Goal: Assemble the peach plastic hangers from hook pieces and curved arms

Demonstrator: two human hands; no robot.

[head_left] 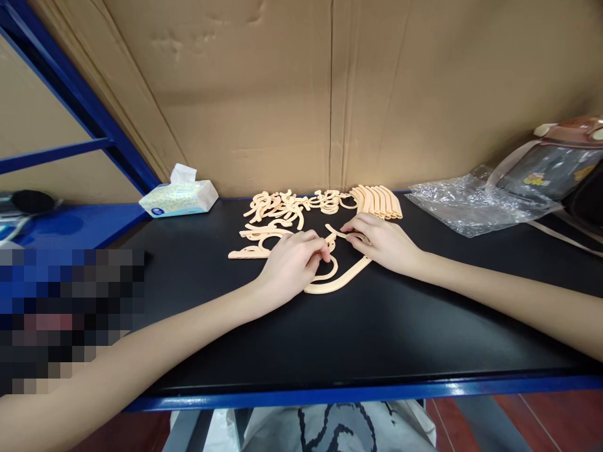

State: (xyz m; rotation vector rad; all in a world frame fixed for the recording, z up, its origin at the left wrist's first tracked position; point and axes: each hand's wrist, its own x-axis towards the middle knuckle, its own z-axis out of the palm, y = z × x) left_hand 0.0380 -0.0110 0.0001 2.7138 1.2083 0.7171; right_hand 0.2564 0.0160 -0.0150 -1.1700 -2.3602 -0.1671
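My left hand (293, 262) is over the middle of the table, its fingers curled together. A ring-shaped peach-coloured plastic piece (335, 269) shows just beside its fingertips; whether they grip it is hidden. My right hand (386, 242) is closed on a thin curved plastic piece (343, 233), which points toward the left hand. Under and between the hands lies a long curved plastic bar (336, 287). More flat plastic pieces (249, 253) lie left of my left hand. Behind the hands are a pile of small hooked pieces (277, 206) and a neat row of curved bars (379, 201).
The black tabletop (330, 345) has a blue front edge (367, 392). A tissue pack (179, 198) stands at the back left. Clear plastic wrapping (471, 201) and a strapped bottle (546, 166) are at the right. Cardboard (245, 94) lines the back; a blue frame post (89, 107) rises left.
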